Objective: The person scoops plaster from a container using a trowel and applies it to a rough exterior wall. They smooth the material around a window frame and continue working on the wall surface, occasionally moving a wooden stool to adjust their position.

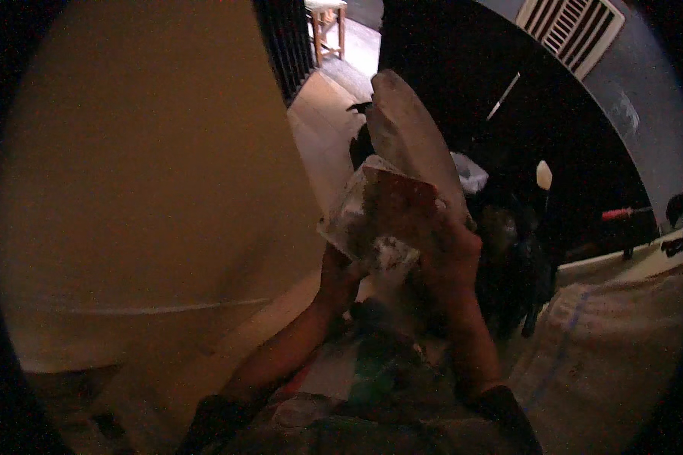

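The light is dim. In front of me I hold up a blocky thing (398, 201) with a flat reddish-brown face and whitish, dusty-looking sides; its exact kind cannot be made out. My left hand (345, 269) grips it from the lower left, its fingers partly hidden beneath. On the other side my right hand (454, 246) is closed around its right edge. Just behind it rises a long, rounded grey-brown object (413, 125), whose kind is unclear. Whether this touches the held thing I cannot tell.
A broad tan panel (144, 174) fills the left. Beyond a dark slatted edge (284, 53), a wooden stool (328, 26) stands in bright light. On the right are a black surface (463, 45), a red-handled tool (618, 214), a pale spoon-shaped thing (544, 175) and a blue-striped woven sack (615, 341).
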Demonstrator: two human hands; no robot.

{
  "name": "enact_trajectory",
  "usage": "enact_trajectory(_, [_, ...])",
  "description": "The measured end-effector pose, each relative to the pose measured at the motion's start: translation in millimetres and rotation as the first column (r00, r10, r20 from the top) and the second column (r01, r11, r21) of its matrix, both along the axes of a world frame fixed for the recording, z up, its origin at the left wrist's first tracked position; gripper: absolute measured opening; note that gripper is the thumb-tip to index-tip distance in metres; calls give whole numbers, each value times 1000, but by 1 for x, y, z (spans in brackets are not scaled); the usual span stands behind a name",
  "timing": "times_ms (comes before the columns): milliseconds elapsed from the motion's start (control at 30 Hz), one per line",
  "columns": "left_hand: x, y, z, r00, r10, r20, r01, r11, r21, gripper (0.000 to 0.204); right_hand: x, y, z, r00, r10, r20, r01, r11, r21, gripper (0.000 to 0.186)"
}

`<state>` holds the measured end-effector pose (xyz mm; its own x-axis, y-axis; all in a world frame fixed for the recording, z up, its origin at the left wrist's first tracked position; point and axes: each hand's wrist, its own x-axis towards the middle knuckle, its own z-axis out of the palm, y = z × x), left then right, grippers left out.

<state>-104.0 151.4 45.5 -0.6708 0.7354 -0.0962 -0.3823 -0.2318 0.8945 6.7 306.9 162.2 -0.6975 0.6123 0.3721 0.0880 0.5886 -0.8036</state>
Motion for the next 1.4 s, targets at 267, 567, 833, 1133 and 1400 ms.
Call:
enact_trajectory(267, [-28, 85, -12, 986, -72, 150, 46, 985, 167, 86, -21, 78, -15, 980, -192, 48, 178, 961, 210, 39])
enact_trajectory(567, [-108, 211, -27, 980, -98, 174, 84, 993, 87, 93, -112, 235, -46, 988, 65, -142, -72, 997, -42, 45])
enact_trajectory(833, [-188, 307, -24, 1000, 25, 6, -25, 999, 43, 96, -178, 320, -3, 998, 33, 47, -36, 996, 79, 29])
enact_trajectory(1133, [-307, 380, 16, 987, -48, 152, 23, 987, 162, 90, -305, 381, 14, 989, 146, -37, -139, 979, 148, 28])
enact_trajectory(1400, [-470, 375, 5, 990, 130, 46, -134, 988, 80, 95, -464, 388, 35, 954, 247, 171, -261, 963, 61, 29])
